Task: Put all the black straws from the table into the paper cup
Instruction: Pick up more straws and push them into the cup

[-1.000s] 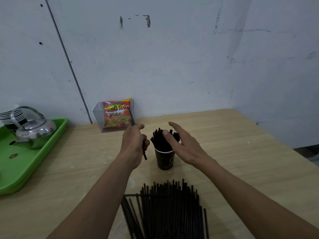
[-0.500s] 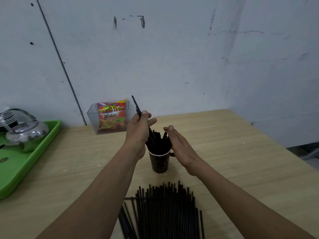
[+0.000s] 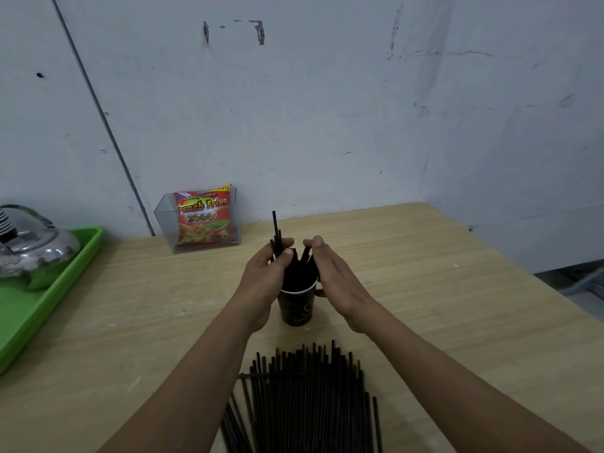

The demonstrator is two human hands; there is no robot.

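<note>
On the wooden table (image 3: pixel 425 289) at mid-frame, the left hand (image 3: pixel 264 276), pinched on a straw (image 3: pixel 275 228) that stood tilted a moment ago, now steers it upright into the paper cup (image 3: pixel 296 305) while the open right hand (image 3: pixel 333 279) cups the bunch; the large pile of straws (image 3: pixel 307 397) at the bottom remains.

A green tray (image 3: pixel 49 282) with a steel kettle (image 3: pixel 32 250) at left, a French-fries packet (image 3: pixel 204 219) in a clear holder (image 3: pixel 163 220) by the wall (image 3: pixel 327 109).

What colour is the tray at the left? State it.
Bright green. The tray shows best in the head view, the only one, with a shiny metal kettle on it.
</note>
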